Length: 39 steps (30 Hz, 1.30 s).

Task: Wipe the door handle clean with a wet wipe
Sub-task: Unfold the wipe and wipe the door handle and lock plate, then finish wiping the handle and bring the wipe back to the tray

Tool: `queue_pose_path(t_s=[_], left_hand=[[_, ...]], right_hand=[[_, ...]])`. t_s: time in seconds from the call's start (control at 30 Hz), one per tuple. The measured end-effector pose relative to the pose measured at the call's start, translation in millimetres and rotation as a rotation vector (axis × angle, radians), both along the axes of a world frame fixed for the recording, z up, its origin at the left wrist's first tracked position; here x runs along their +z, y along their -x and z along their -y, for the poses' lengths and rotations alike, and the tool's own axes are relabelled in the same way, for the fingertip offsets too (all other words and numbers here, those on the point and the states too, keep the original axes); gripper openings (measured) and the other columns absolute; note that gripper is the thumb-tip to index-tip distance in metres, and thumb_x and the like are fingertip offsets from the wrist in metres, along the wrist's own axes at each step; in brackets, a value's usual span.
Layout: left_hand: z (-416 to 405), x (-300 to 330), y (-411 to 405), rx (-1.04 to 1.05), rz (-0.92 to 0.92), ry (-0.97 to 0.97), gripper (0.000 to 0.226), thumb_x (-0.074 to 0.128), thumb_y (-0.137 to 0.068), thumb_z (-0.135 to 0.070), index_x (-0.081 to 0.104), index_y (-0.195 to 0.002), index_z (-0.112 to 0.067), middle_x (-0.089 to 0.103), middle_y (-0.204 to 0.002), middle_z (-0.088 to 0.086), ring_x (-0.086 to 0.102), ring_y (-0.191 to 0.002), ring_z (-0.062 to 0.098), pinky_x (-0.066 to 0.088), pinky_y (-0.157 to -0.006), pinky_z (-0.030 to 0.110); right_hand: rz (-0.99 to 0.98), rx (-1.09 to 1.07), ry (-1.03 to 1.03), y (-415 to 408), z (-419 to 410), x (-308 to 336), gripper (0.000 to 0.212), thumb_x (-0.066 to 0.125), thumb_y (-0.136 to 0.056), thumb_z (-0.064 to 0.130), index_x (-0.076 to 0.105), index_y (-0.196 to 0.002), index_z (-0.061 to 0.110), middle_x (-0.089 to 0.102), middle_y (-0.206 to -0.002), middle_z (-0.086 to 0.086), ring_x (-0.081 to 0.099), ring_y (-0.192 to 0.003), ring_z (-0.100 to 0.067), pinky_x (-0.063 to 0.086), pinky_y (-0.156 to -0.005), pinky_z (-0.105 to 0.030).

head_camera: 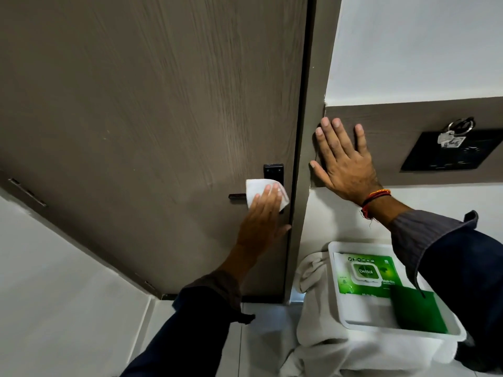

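Observation:
A black lever door handle (236,197) with a black backplate (273,171) sits at the right edge of the grey-brown door (152,110). My left hand (261,221) presses a white wet wipe (258,188) flat over the handle's inner end, so only the lever tip and the plate's top show. My right hand (345,164) rests flat, fingers spread, on the brown wall panel (408,115) beside the door frame and holds nothing.
A white tray (337,297) below the right arm holds a green Dettol wipes pack (366,273) and a green sachet (416,308), resting on a white cloth (313,268). Keys (451,137) hang over a black switch plate (449,156) on the panel.

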<state>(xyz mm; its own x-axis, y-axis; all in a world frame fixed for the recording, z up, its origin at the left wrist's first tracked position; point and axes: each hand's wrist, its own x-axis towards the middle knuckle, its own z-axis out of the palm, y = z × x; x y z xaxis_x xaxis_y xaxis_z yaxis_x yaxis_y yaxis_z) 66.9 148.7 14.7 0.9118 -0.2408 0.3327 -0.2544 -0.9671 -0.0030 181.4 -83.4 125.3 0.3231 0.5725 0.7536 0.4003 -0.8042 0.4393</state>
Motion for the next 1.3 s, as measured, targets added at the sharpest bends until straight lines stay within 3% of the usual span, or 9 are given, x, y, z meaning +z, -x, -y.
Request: queue_pose_path(t_s=[0.13,0.23,0.33,0.47,0.63,0.73,0.93,1.07,1.3], left_hand=[[-16.0,7.5,2.0,-0.072,0.015,-0.086,0.076,0.046,-0.1,-0.05,0.023,-0.158,-0.007,0.024,-0.166,0.014,0.017,-0.156,0.029,0.025,-0.126,0.05],[-43.4,0.5,15.5,-0.018,0.017,-0.044,0.067,0.042,-0.104,-0.041,0.024,-0.158,-0.007,0.025,-0.166,0.016,0.016,-0.156,0.029,0.022,-0.126,0.051],[-37.1,3.0,17.1,0.004,0.057,-0.04,0.058,0.036,-0.106,-0.032,0.027,-0.156,-0.003,0.029,-0.163,0.019,0.022,-0.154,0.032,0.026,-0.125,0.051],[-30.6,13.8,18.9,-0.015,0.02,-0.077,0.052,0.037,-0.108,-0.018,0.027,-0.156,-0.002,0.026,-0.164,0.019,0.019,-0.154,0.034,0.024,-0.125,0.051],[-33.1,29.7,23.2,-0.059,-0.024,-0.047,0.057,0.035,-0.104,-0.007,0.017,-0.159,-0.006,0.013,-0.168,0.013,0.006,-0.157,0.028,0.007,-0.129,0.046],[-38.4,47.7,28.8,-0.152,0.061,-0.001,0.047,0.044,-0.103,-0.011,0.042,-0.15,-0.003,0.042,-0.157,0.019,0.037,-0.148,0.033,0.028,-0.124,0.053],[0.0,82.3,21.5,0.037,-0.388,1.029,0.039,0.064,-0.099,-0.022,0.061,-0.136,-0.011,0.075,-0.115,0.008,0.07,-0.101,0.01,0.054,-0.099,0.033],[56.4,57.6,28.1,-0.117,-0.826,1.233,0.045,0.074,-0.09,-0.003,0.052,-0.13,-0.001,0.066,-0.1,0.022,0.065,-0.084,0.025,0.053,-0.076,0.036],[149.0,6.0,33.0,-0.065,-0.802,1.283,0.03,0.064,-0.09,0.009,0.047,-0.095,-0.015,0.057,-0.071,0.007,0.054,-0.054,0.011,0.046,-0.046,0.019]], right_hand=[[-0.144,0.024,-0.072,18.5,-4.8,-6.7,0.074,0.037,-0.108,0.043,0.015,-0.165,0.002,-0.004,-0.173,-0.017,-0.002,-0.162,-0.031,0.0,-0.13,-0.057],[-0.388,0.213,-0.13,59.4,-25.1,-42.1,0.053,0.042,-0.106,0.035,0.05,-0.147,0.002,0.046,-0.156,-0.022,0.044,-0.145,-0.037,0.04,-0.119,-0.053],[-0.837,0.205,-0.361,97.9,-56.2,-75.0,0.037,0.051,-0.105,0.04,0.069,-0.112,0.008,0.069,-0.102,-0.01,0.066,-0.094,-0.026,0.056,-0.082,-0.036],[-1.5,0.158,-0.929,99.8,-99.0,-82.0,0.04,0.06,-0.103,0.041,0.067,-0.118,0.005,0.071,-0.091,-0.003,0.068,-0.092,-0.025,0.051,-0.073,-0.022],[-1.54,0.206,-1.291,91.5,-121.0,-71.6,0.035,0.054,-0.108,0.032,0.071,-0.119,0.003,0.074,-0.099,-0.009,0.07,-0.096,-0.026,0.06,-0.084,-0.04],[-1.545,0.227,-1.403,89.4,-108.3,-73.3,0.03,0.049,-0.11,0.02,0.068,-0.124,0.002,0.072,-0.112,-0.014,0.069,-0.103,-0.028,0.062,-0.084,-0.04],[-1.813,0.464,-1.512,107.4,-23.3,-72.8,0.025,0.053,-0.096,0.009,0.071,-0.08,0.015,0.066,-0.082,-0.003,0.062,-0.078,-0.013,0.047,-0.061,-0.023],[-1.893,0.447,-1.718,121.3,38.2,-85.4,0.022,0.058,-0.089,0.01,0.077,-0.099,0.007,0.075,-0.096,-0.012,0.074,-0.085,-0.019,0.061,-0.068,-0.026],[-1.8,0.151,-1.914,157.2,126.4,-138.1,0.037,0.07,-0.099,0.031,0.055,-0.129,0.017,0.073,-0.108,-0.012,0.074,-0.083,-0.027,0.065,-0.072,-0.045]])
